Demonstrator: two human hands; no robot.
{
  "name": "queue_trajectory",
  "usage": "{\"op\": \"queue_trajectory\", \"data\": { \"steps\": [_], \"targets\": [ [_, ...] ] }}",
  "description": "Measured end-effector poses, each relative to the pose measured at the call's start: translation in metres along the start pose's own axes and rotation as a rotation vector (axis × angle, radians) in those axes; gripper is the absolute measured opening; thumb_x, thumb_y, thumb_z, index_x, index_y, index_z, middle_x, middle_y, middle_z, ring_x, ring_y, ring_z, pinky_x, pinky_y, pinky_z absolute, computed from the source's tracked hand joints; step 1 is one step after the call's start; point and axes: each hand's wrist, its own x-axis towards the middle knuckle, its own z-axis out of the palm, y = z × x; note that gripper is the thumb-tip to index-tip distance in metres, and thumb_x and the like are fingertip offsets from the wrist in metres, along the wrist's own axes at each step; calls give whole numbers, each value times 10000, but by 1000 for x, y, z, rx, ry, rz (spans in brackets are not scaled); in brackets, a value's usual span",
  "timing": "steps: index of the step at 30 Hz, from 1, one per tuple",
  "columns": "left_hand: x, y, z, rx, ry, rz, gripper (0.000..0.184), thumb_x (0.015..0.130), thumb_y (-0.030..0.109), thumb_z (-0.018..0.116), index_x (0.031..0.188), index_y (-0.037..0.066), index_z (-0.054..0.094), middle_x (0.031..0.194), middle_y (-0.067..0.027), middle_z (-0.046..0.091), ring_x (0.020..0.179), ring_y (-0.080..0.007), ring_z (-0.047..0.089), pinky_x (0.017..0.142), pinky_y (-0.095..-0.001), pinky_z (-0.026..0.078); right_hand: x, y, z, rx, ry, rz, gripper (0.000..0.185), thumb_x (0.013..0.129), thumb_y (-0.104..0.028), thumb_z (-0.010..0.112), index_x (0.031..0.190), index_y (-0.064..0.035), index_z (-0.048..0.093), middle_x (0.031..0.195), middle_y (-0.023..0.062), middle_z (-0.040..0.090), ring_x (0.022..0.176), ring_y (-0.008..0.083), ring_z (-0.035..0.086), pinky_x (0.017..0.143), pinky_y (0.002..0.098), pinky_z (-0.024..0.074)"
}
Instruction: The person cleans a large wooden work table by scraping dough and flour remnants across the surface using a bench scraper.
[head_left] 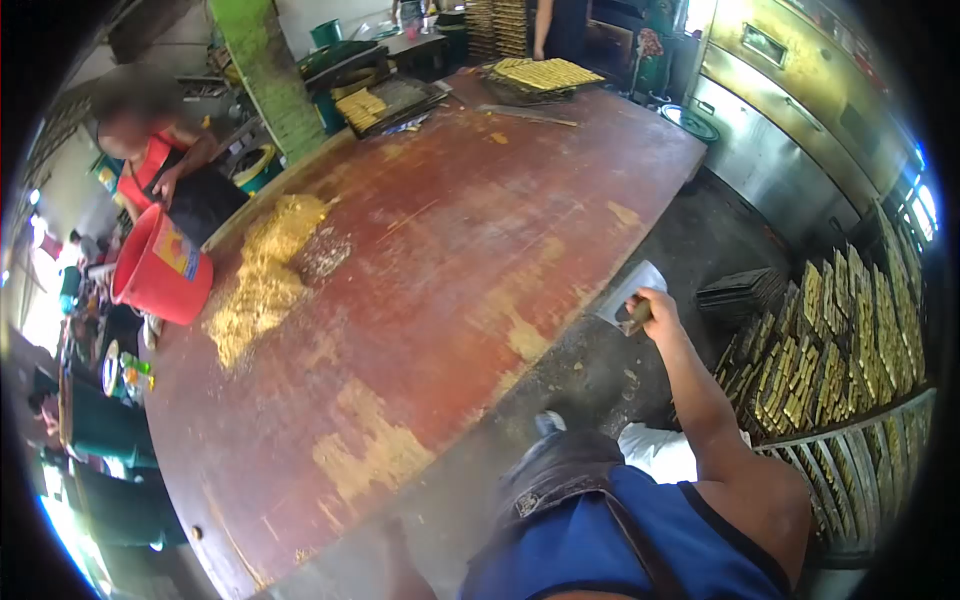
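Observation:
My right hand (654, 312) is closed around the wooden handle of a flat metal dough scraper (638, 281), held beside the right edge of the big reddish table (440, 270). The blade points up and away from me. Low in the view, a blurred arm that looks like mine ends in my left hand (396, 535), near the table's front edge. Motion smears its fingers. Across the tabletop, toward the left, lies a pile of yellow crumbly dough or crumbs (262, 275), with whitish flakes beside it.
A red bucket (165, 268) stands at the left table edge, near a person (160, 160) in a red top. Trays of yellow pieces (545, 74) sit at the far end. Racked trays (830, 350) and dark stacked trays (740, 288) are at my right. Another person stands beyond the table.

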Motion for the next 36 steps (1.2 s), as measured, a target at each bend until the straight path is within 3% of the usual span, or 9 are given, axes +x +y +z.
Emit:
{"op": "queue_trajectory", "data": {
  "steps": [3,5,10,14,20,24,27,33,36],
  "targets": [
    [5,39,46,15,126,147,261,938,371,467,1068,164,559,1077,-26,604,824,-167,568,623,-337,444,26,-3,-68,242,91,-6,79,868,-45,570,899,21,540,802,122,552,727,240,604,614,323,534],
    [1,44,82,-113,-114,194,271,923,334,495,1156,203,535,1106,-28,576,852,-182,579,643,-342,457,30,-15,-90,284,127,19,66,870,-40,565,876,18,534,800,120,544,731,229,600,606,308,525],
    [-44,18,220,119,-182,-49,355,837,350,629,1119,135,612,998,-60,633,825,-196,599,671,-359,469,76,-66,-177,396,41,-19,79,866,-20,554,806,5,511,784,108,522,713,208,583,572,297,515],
    [-56,8,347,751,-222,749,423,824,398,646,1125,100,644,974,-72,682,866,-159,623,711,-326,494,116,-103,-251,471,153,-7,110,882,-46,534,779,-8,517,774,91,560,661,195,571,556,300,516],
    [-271,258,503,739,-1118,288,317,936,332,543,1091,82,661,1024,-63,692,892,-151,635,756,-320,516,144,-160,-288,447,229,31,105,892,-121,560,827,-39,555,741,72,577,669,200,590,562,299,545],
    [-328,366,598,855,-753,1073,383,928,294,553,1246,80,555,1072,-115,671,964,-220,648,786,-352,515,152,-186,-273,245,190,-5,134,885,-176,610,839,-57,568,733,36,581,581,167,578,486,262,525],
    [-314,409,673,650,-723,874,404,902,318,592,1239,97,566,1096,-130,666,954,-228,657,821,-347,508,192,-208,-272,206,279,-4,133,880,-189,633,850,-72,579,725,28,610,505,130,569,416,238,499],
    [-239,492,855,482,-856,1349,307,875,198,640,1144,51,616,1046,-146,660,958,-171,640,819,-310,500,257,-269,-295,350,241,-52,83,882,-140,613,889,-64,580,769,65,655,628,162,649,490,279,560],
    [-209,558,960,453,-723,1383,381,838,247,634,1177,76,601,1147,-177,623,1088,-307,589,912,-391,469,287,-305,-304,126,429,20,119,865,-178,634,909,-81,581,762,67,644,599,181,630,458,280,517]
  ]
}}
